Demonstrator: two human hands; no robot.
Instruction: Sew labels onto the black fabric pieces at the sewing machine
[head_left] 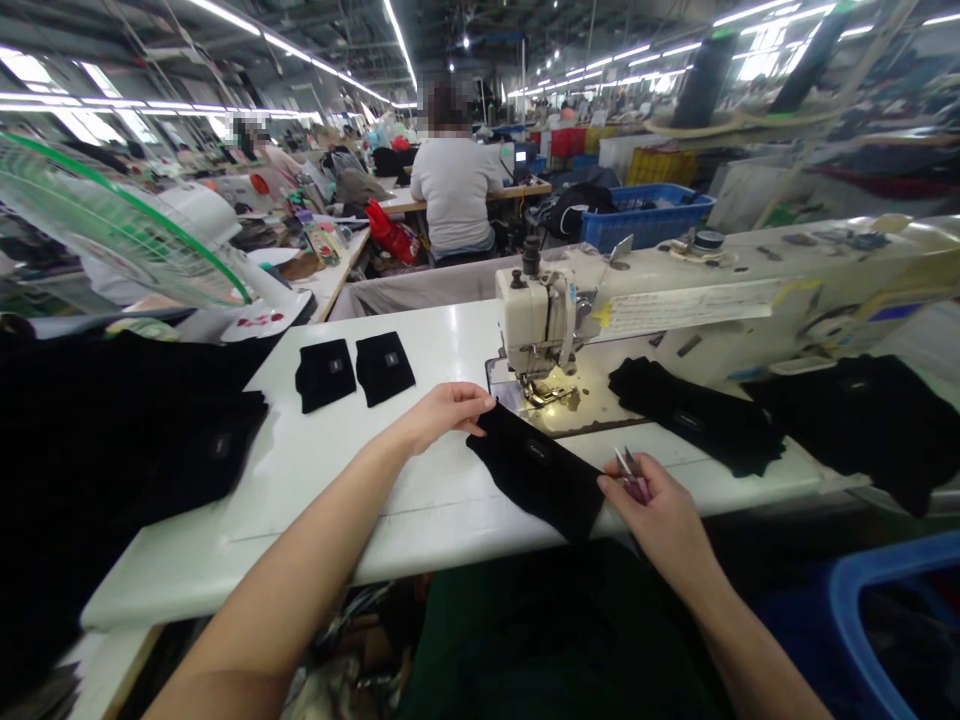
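A black fabric piece with a small dark label stretches between my two hands at the table's front edge. My left hand pinches its upper left corner, close to the sewing machine's presser foot. At the opposite end, my right hand grips the fabric's edge between thumb and finger. Small thread snips with pinkish handles are tucked in that same hand, blades pointing up. The sewing machine stands just beyond the fabric.
Two labelled black pieces lie on the white table. More black fabric rests right of the needle, and a dark heap covers the left side. A fan stands at left; a blue bin sits lower right.
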